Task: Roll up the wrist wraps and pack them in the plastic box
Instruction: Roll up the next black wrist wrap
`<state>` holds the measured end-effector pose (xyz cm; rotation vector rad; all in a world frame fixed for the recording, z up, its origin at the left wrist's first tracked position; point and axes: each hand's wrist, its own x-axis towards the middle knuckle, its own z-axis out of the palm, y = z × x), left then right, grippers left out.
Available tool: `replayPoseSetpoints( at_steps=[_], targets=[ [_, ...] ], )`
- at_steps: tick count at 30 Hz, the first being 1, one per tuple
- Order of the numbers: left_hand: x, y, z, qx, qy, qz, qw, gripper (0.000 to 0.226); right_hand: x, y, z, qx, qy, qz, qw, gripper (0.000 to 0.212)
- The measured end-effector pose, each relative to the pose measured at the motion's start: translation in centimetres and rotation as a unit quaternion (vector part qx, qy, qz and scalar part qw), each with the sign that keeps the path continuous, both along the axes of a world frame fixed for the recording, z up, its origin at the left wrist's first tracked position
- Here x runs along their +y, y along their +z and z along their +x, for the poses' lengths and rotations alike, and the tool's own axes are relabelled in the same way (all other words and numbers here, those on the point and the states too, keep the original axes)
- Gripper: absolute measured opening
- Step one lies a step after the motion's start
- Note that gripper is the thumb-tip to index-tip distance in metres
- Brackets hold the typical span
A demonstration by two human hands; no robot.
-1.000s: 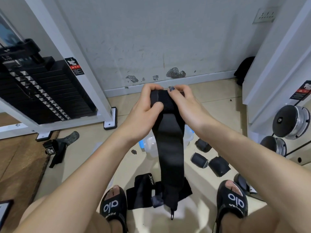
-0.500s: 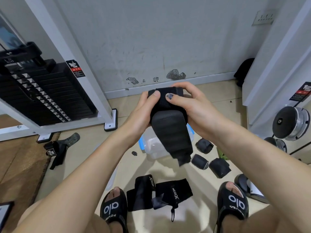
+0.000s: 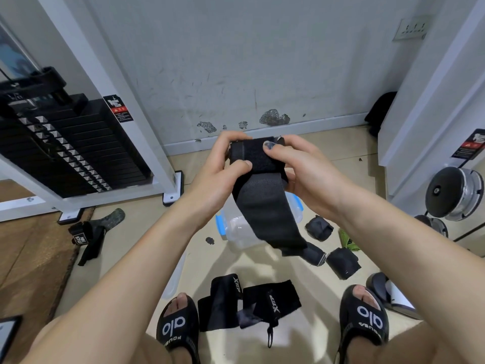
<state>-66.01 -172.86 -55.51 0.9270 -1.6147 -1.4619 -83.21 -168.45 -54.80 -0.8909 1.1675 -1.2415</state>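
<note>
A black wrist wrap [image 3: 262,203], partly rolled at its top, hangs in front of me. My left hand [image 3: 223,174] grips the roll from the left and my right hand [image 3: 296,169] pinches it from the right. Its loose tail drops over the clear plastic box [image 3: 237,229] with blue clips on the floor. Three rolled wraps [image 3: 319,228] [image 3: 313,254] [image 3: 342,262] lie to the right of the box. Two flat unrolled wraps [image 3: 219,298] [image 3: 273,300] lie between my sandals.
A weight stack machine [image 3: 65,148] stands at the left, with a strap [image 3: 91,235] on the floor by its foot. White frame posts and chrome dumbbells [image 3: 454,193] stand at the right. The box lid [image 3: 174,277] lies near my left sandal. The wall is close ahead.
The roll in my hands has grown and the hanging tail has shortened, lifting off the floor wraps to hang above the box.
</note>
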Motion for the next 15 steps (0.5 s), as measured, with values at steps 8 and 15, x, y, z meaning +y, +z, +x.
replayPoseSetpoints(
  at_steps=[8,15],
  targets=[
    [-0.38,-0.23,-0.31,0.007,0.009,0.107,0.994,0.034,0.01,-0.44,0.37,-0.006,-0.002,-0.036,0.999,0.032],
    [-0.65,-0.08,0.05,0.048,0.002,0.096,0.994,0.018,0.01,-0.12,-0.08,0.049,0.019,-0.019,0.998,0.036]
  ],
)
